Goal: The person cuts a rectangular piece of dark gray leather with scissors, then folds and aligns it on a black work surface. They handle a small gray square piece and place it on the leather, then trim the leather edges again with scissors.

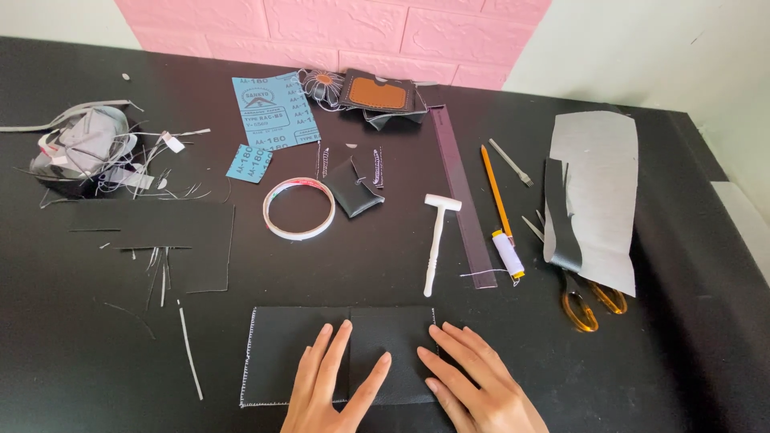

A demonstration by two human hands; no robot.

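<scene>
Both hands lie flat on a black leather piece (321, 353) at the near edge of the black table (96, 353). The left hand (333, 389) has its fingers spread wide and presses down on the middle, where a second black panel lies on top of the first. The right hand (477, 385) is also spread flat, pressing on the right end of the piece. Neither grip is closed around anything; the palms and fingers just hold the leather down.

The leather looks thin, light and bendy, so it would likely flop if picked up by one corner. It looks smooth too (maybe a bit slippery on the table). A good place to take hold seems to be the left edge, beside the line of white stitches (247, 357), or the two short ends at once.

Just past the fingertips of the right hand stands a small white hammer (435, 240). Near it, farther right, lie a clear ruler (465, 200), an orange pencil (496, 192) and a spool of white thread (508, 252). Well to the right are orange-handled scissors (589, 305) under a grey sheet (597, 192). Beyond the left hand sits a ring of tape (298, 208), a small folded black pouch (357, 188) and blue sandpaper (277, 112). Far off to the left is a heap of grey scraps (80, 148).
</scene>
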